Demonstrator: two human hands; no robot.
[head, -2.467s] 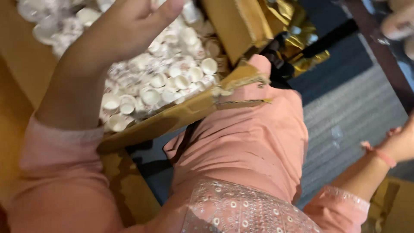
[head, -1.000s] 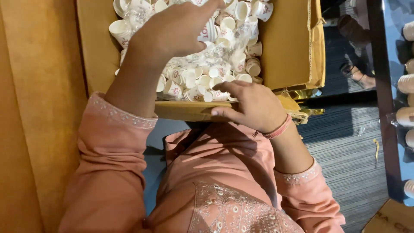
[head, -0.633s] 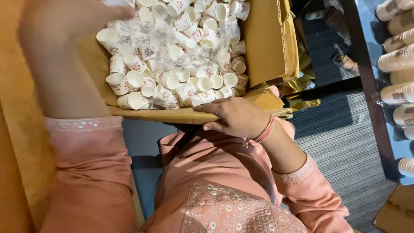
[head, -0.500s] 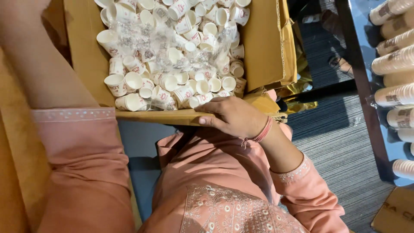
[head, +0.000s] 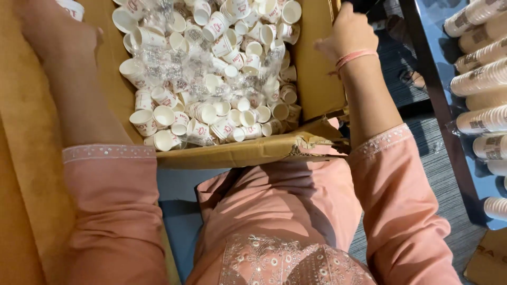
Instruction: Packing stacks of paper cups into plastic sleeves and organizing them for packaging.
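Note:
A big cardboard box [head: 248, 152] rests against my lap, filled with several small white paper cups [head: 211, 79] with red print, mixed with clear plastic wrap. My left hand [head: 50, 29] is over the box's left flap at the top left. Its fingers are curled, and a white paper cup [head: 71, 7] pokes out of them. My right hand [head: 348, 31], with a pink band at the wrist, grips the top of the box's right wall [head: 317, 79]. Both arms are in pink sleeves.
On the right, sleeves of stacked paper cups [head: 483, 79] lie on a dark blue table [head: 449, 137]. Grey carpet [head: 422, 158] runs between the table and my lap. The box's wide brown flap [head: 26, 158] spreads to the left. Another piece of cardboard [head: 488, 261] sits at the bottom right.
My left hand has come up out of the cups and moved to the left flap. My right hand left the box's near edge and went up to its right wall.

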